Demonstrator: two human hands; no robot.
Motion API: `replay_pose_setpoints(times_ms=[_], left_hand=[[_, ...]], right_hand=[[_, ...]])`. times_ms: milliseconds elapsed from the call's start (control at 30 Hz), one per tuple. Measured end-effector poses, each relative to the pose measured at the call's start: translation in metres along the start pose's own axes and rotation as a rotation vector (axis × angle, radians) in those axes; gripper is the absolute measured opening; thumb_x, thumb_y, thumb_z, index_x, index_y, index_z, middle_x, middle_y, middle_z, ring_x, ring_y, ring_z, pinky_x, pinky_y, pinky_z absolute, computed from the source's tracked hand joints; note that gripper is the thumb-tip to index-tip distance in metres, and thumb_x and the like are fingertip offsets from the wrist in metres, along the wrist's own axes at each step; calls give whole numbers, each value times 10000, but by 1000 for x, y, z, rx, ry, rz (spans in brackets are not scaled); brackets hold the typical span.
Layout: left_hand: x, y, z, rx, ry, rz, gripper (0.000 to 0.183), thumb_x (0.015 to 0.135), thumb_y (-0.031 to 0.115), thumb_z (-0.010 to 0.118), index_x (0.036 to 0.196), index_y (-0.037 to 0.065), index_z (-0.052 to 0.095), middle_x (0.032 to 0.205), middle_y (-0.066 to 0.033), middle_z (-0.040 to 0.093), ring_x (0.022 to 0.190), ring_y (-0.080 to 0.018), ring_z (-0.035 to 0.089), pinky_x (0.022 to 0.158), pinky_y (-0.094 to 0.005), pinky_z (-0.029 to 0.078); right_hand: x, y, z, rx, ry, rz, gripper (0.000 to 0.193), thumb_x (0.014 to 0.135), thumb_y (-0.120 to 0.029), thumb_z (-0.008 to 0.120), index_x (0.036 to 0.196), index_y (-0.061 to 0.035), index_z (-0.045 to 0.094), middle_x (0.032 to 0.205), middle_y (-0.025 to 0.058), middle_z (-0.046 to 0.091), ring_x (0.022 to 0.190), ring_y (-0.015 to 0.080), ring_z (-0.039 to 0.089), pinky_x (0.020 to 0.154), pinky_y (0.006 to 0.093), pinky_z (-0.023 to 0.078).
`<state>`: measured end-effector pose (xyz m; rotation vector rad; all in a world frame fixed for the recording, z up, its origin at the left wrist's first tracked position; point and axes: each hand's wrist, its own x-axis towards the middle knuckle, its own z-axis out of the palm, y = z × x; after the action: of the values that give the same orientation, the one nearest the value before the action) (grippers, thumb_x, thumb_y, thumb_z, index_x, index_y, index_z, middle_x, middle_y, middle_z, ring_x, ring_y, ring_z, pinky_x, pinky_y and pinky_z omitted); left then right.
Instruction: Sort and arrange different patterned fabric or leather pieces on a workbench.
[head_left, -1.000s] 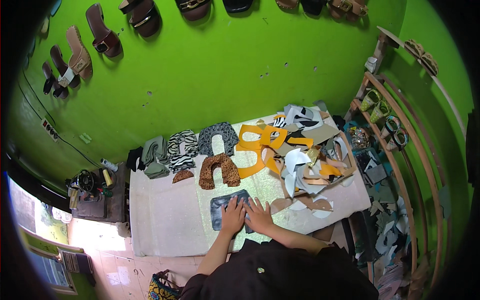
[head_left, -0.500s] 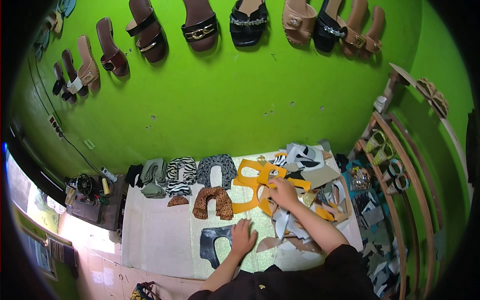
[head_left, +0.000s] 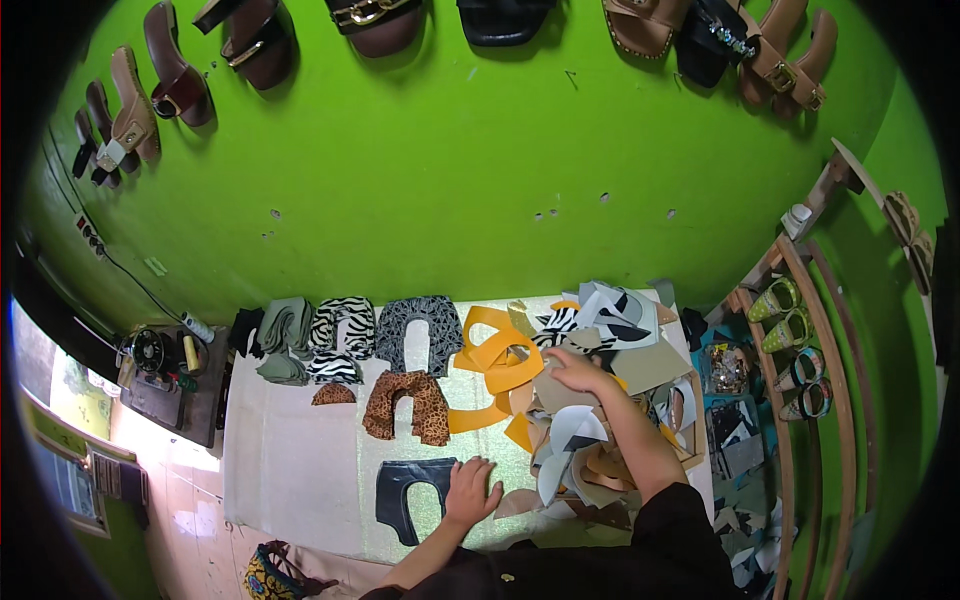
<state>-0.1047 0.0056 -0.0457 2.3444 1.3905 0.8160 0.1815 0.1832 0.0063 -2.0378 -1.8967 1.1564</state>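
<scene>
My left hand [head_left: 471, 491] rests with fingers spread on the table, at the right edge of a black U-shaped cut piece [head_left: 400, 497]. My right hand [head_left: 580, 374] reaches over a heap of cut scraps, its fingers apart and its fingertips close to the yellow ring-shaped cutouts [head_left: 517, 374]. A beige-grey scrap [head_left: 556, 392] lies under this hand. Left of the yellow pieces are a leopard-print U-shaped stack [head_left: 408, 408] and a grey patterned one [head_left: 420, 330]. Zebra-print pieces [head_left: 342, 328] and folded grey-green pieces [head_left: 287, 328] lie farther left.
Mixed scraps [head_left: 580, 440] cover the right part of the pale table [head_left: 290, 470]. A wooden rack [head_left: 800, 330] with sandals stands at the right. Sandals hang on the green wall [head_left: 420, 190]. A sewing machine [head_left: 150, 352] is at the left, a patterned bag [head_left: 272, 572] below.
My right hand has let go of the yellow cutout and shifted right over the scraps. The yellow pieces now lie bunched to its left. The whole view has shifted slightly.
</scene>
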Motion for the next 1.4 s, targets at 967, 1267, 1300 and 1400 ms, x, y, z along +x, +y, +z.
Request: replay_pose_setpoints(times_ms=[967,1267,1300,1400], left_hand=[[53,8,-49,-179,459,-218,413,709,66,625,1102,20,507,1113,-180,496,1070,-346,448,955,-435,304],[39,6,-45,-215,414,-280,317,717,70,618,1027,49,554,1050,-162,518,1014,-325,468,914,-414,324],[41,7,-46,-225,414,-264,298,719,67,618,1011,49,562,1050,-162,518,1014,-323,467,911,-410,328],[50,10,-53,-250,431,-250,251,723,52,615,971,45,576,1047,-159,519,1008,-317,469,902,-399,339]], right_hand=[[81,-5,-18,-631,97,5,723,691,-152,685,1344,-227,383,1381,66,388,1296,246,339,1036,612,216],[88,8,-16,-711,173,47,388,802,-157,542,1187,-199,520,1183,104,537,1080,281,545,988,591,244],[83,5,-17,-719,168,35,368,810,-191,546,1178,-198,531,1181,110,537,1080,285,544,994,594,236],[70,-6,-23,-726,151,1,383,810,-236,561,1190,-206,526,1171,114,539,1079,282,545,995,594,236]])
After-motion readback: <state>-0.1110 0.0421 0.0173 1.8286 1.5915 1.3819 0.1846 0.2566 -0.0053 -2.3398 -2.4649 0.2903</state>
